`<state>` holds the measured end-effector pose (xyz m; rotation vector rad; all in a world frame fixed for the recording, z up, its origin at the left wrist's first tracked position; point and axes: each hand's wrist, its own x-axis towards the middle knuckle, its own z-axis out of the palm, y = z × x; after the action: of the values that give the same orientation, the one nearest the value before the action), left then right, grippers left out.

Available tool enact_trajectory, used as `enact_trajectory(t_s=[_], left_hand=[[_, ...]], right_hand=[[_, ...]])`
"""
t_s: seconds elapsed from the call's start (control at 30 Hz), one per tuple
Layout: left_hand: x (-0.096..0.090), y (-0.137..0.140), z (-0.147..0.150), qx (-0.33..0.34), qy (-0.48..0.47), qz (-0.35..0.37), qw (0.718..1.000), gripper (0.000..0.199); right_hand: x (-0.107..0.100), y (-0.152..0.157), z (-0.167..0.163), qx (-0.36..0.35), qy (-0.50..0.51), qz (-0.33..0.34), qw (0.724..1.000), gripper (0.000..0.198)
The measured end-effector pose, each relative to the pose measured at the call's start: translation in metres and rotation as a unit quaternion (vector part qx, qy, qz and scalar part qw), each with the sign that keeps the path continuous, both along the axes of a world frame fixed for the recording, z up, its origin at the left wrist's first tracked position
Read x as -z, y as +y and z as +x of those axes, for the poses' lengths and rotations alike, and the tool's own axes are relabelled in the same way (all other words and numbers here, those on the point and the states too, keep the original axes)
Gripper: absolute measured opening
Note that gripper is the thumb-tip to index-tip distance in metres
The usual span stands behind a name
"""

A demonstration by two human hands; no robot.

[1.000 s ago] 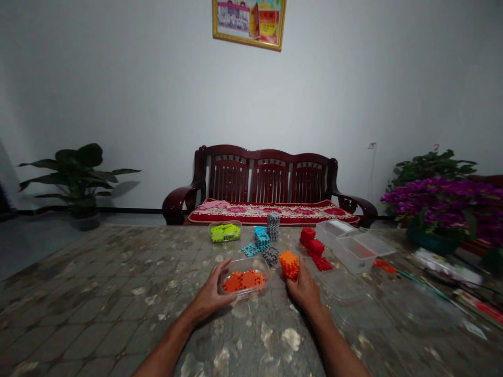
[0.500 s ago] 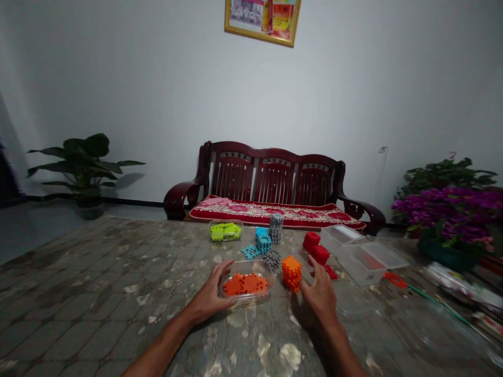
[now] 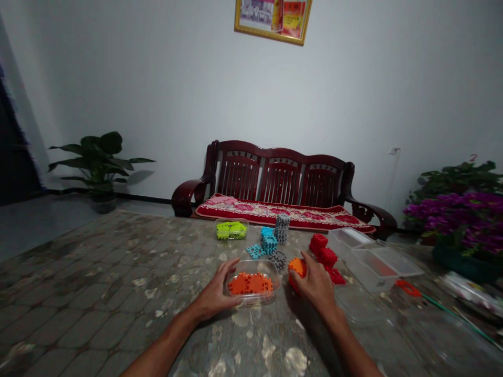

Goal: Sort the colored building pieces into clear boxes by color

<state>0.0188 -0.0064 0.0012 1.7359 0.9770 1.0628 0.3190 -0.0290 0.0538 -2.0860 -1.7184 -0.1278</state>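
My left hand [image 3: 220,290] grips the left end of a clear plastic tub [image 3: 271,298], fingers at its far rim and thumb at its near side. Flat orange notched pieces [image 3: 251,284] lie inside the tub. My right hand [image 3: 314,280] is wrapped round an orange stack of notched pieces [image 3: 297,267] standing just right of the tub; the hand covers much of the stack. Beyond them stand a blue stack [image 3: 269,242] and a taller grey stack [image 3: 282,229]. Loose blue pieces [image 3: 255,252] and grey pieces [image 3: 278,259] lie in front of these.
Red stacks [image 3: 327,256] stand right of my right hand. Farther right is a clear box with its lid raised [image 3: 371,277], beside orange-handled scissors [image 3: 407,287]. A tub of green pieces [image 3: 231,230] sits at the back. Clear lids [image 3: 361,306] lie at right, near purple flowers [image 3: 459,220].
My right hand has moved from beside the orange stack onto it and closed round it. My left hand keeps hold of the tub. The whole view has shifted slightly.
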Motion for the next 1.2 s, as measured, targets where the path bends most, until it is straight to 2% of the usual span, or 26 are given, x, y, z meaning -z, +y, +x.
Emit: enact_trajectory(t_s=[0.27,0.47,0.57,0.7,0.87,1.03,1.1,1.2], left_hand=[[-0.001,-0.002,-0.001,0.002,0.0,-0.01,1.0,0.091],[0.002,0.0,-0.001,0.012,-0.011,-0.011,1.0,0.091],[0.0,0.0,0.0,0.013,-0.008,-0.012,1.0,0.091],[-0.003,-0.001,0.001,0.01,-0.007,-0.013,1.0,0.09],[-0.002,-0.002,0.001,0.013,-0.012,-0.012,1.0,0.09],[-0.003,-0.002,-0.001,0.016,-0.003,-0.018,1.0,0.093],[-0.004,-0.002,-0.001,0.017,0.01,-0.021,1.0,0.094],[-0.007,-0.003,0.0,0.018,0.021,-0.021,0.999,0.094]], right_hand=[[0.008,0.006,0.01,0.005,0.087,-0.001,0.996,0.066],[0.007,0.008,0.007,-0.014,0.131,0.048,0.99,0.065],[-0.001,0.005,-0.006,-0.088,0.144,0.074,0.983,0.065],[-0.009,0.002,-0.03,-0.211,0.136,0.061,0.966,0.065],[-0.002,0.009,-0.044,-0.281,0.126,0.025,0.951,0.069],[0.005,0.021,-0.028,-0.245,0.129,0.066,0.959,0.069],[0.0,0.023,-0.015,-0.221,0.123,0.074,0.965,0.063],[-0.014,0.022,0.005,-0.178,0.095,0.044,0.979,0.053]])
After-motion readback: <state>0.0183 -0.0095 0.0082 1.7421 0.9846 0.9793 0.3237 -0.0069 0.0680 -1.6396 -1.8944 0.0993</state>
